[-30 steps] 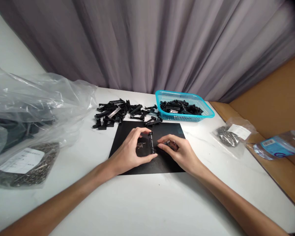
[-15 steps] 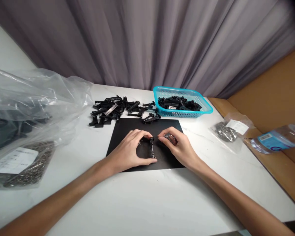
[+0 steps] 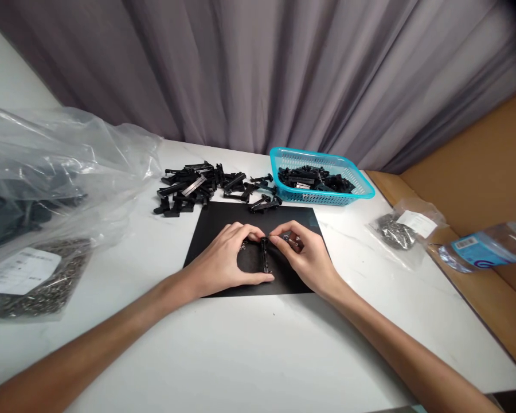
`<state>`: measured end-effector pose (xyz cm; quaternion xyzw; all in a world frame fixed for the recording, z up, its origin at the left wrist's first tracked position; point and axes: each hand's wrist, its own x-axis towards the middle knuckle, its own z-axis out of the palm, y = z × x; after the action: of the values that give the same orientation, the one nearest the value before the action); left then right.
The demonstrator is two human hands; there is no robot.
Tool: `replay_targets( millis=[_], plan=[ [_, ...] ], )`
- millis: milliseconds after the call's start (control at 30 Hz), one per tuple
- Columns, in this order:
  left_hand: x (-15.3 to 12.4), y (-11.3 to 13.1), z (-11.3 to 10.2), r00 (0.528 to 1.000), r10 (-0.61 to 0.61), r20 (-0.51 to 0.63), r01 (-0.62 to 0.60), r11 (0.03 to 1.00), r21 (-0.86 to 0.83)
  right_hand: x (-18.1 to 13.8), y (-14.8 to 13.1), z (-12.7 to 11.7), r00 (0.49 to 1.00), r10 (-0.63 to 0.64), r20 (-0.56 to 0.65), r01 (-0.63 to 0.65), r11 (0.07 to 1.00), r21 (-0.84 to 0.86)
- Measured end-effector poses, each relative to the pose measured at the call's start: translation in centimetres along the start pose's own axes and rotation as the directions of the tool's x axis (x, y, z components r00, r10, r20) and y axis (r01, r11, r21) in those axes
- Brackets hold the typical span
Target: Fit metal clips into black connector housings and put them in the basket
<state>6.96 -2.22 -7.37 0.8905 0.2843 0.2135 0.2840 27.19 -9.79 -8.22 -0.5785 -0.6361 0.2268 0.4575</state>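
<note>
A narrow black plastic part (image 3: 265, 256) stands lengthwise between the thumb and forefinger of my left hand (image 3: 226, 258), which grips it at its two ends above a black mat (image 3: 215, 221). My right hand (image 3: 307, 255) is pinched at the far end of that part, thumb and forefinger together; whatever small piece is between the fingertips is too tiny to make out. Small shiny metal pieces (image 3: 287, 237) show behind the right fingers, partly hidden by them. A few more metal bits (image 3: 243, 245) lie on the mat beside the left hand.
Black plastic parts (image 3: 184, 189) lie heaped behind the mat. A blue basket (image 3: 327, 199) holds more. At left are clear bags (image 3: 73, 252), one with small metal pieces. A smaller bag (image 3: 398, 232) and a plastic bottle (image 3: 481, 249) lie at right.
My right hand has moved left, bringing its pinched fingertips up to the far end of the black part. The left hand keeps its hold. The view has shifted slightly.
</note>
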Motion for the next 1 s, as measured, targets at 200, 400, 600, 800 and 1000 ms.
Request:
replay_targets(
  millis=[200, 400, 600, 800, 1000],
  plan=[
    [-0.1, 0.0, 0.0, 1.0, 0.01, -0.002, -0.01, 1.0, 0.007, 0.1, -0.2, 0.3, 0.998, -0.067, -0.015, 0.066, 0.998, -0.02],
    [-0.1, -0.1, 0.1, 1.0, 0.019, -0.003, -0.019, 0.999, 0.031, 0.1, -0.1, 0.9, 0.997, -0.066, -0.031, 0.064, 0.995, -0.073],
    [-0.1, 0.1, 0.1, 1.0, 0.029, -0.013, -0.028, 0.999, 0.022, -0.2, 0.1, 1.5, 0.992, -0.115, -0.06, 0.106, 0.985, -0.133],
    [0.0, 0.1, 0.0, 1.0, 0.026, -0.017, -0.025, 0.999, 0.027, -0.5, 0.1, 1.7, 0.982, -0.179, -0.053, 0.162, 0.958, -0.235],
    [-0.1, -0.1, 0.1, 0.999, 0.017, -0.027, -0.016, 0.999, 0.033, -0.6, -0.2, 1.8, 0.978, -0.197, -0.068, 0.168, 0.938, -0.304]
  ],
)
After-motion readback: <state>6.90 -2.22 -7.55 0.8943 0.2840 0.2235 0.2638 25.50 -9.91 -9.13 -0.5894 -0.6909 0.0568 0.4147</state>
